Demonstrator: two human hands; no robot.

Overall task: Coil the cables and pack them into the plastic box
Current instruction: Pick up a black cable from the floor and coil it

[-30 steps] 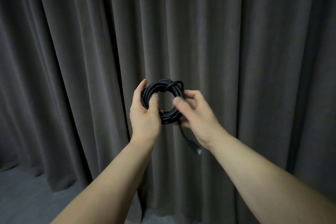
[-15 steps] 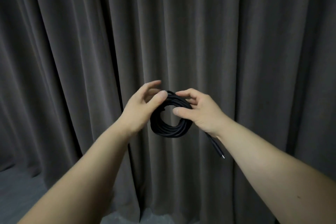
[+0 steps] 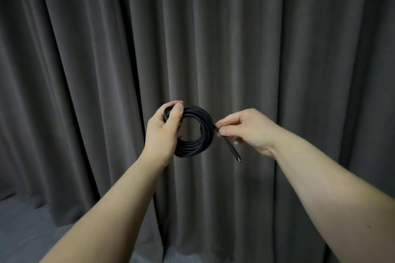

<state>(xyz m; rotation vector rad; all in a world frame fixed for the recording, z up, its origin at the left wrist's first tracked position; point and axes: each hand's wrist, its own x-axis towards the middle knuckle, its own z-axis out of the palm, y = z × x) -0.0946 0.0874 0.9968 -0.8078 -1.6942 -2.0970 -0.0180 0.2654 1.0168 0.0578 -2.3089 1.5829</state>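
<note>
A black cable [image 3: 198, 147] is wound into a round coil and held up in the air at chest height. My left hand [image 3: 164, 134] grips the coil's left side, thumb over the top strands and fingers behind. My right hand [image 3: 245, 130] pinches the cable's loose end just right of the coil. The free tail with its plug [image 3: 237, 157] slants down and to the right below my fingers. No plastic box is in view.
Dark grey pleated curtains [image 3: 277, 49] fill the whole background. A strip of grey floor [image 3: 25, 226] shows at the lower left.
My right hand has left the coil's rim and moved right, now pinching the loose end. My left hand has shifted from the top to a grip around the coil's left side.
</note>
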